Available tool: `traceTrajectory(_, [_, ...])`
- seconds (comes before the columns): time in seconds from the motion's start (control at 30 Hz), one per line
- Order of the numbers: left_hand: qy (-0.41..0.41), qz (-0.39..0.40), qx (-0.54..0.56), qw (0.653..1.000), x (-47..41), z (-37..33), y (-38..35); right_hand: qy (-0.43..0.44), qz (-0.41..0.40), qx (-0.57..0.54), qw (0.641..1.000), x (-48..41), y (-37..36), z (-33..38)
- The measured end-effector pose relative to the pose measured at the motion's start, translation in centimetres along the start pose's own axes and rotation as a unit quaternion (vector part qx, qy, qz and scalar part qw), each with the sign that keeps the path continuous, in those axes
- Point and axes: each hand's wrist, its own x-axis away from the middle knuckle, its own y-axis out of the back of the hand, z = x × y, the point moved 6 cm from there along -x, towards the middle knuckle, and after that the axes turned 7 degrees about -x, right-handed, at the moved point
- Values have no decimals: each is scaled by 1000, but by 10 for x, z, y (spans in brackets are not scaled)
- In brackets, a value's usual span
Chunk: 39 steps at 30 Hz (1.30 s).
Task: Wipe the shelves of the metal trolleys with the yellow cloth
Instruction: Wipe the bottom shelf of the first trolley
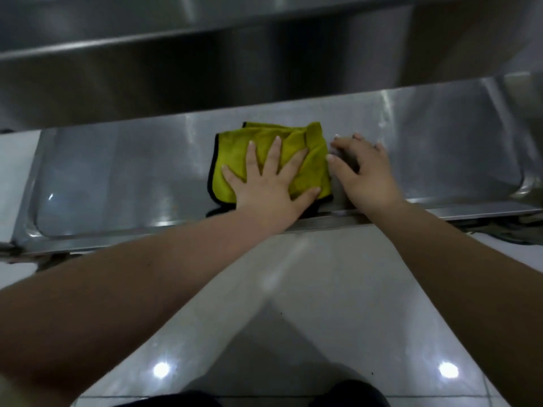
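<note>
Since the yellow cloth (264, 160) is soft, light and folded, I judge it needs a flat palm pressing down rather than a pinch — it lies mid-way along the lower trolley shelf (117, 177), directly under my left hand (269, 183), fingers spread; my right hand (364, 171) rests open just beside it, touching bare steel — gripping nothing

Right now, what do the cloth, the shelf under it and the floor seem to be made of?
The yellow cloth looks like soft, matte microfibre, judging by its fuzzy nap, folds and dark stitched edging; the exact fibre is uncertain. The shelf appears to be brushed stainless steel: grey, with streaky reflections and a raised rim. The floor seems to be glossy pale tile, mirroring two ceiling lights, with a faint joint line near the bottom.
</note>
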Motion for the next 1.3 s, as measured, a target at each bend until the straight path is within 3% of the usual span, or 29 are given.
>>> traceTrajectory(0.13, [-5,28,29,999,1,0,9,17,-3,94,995,-5,-5,8])
traceTrajectory(0.2, [4,-40,28,999,-3,12,25,-7,-18,120,993,-10,-10,16])
traceTrajectory(0.3, [32,-136,-5,990,-22,36,46,-119,-40,92,988,-25,-17,24])
traceTrajectory(0.4, [14,-50,-16,999,-46,59,43,-183,-41,9,982,-34,-23,29])
traceTrajectory(0.47, [-9,6,1,1000,-50,64,38,-157,-26,-64,985,-31,-23,39])
traceTrajectory(0.53, [-29,-5,16,999,-46,63,44,-113,16,-71,991,-25,-17,54])
traceTrajectory(0.63, [-30,-40,23,998,-31,69,70,-37,119,24,992,-18,-6,82])
traceTrajectory(0.73, [-38,-52,70,995,2,78,96,56,197,151,967,-2,7,111])
traceTrajectory(0.97, [-175,-156,-2,972,106,95,153,176,238,280,913,45,-2,172])
traceTrajectory(1.3, [-158,-230,-40,959,200,171,213,225,353,146,896,83,-41,265])
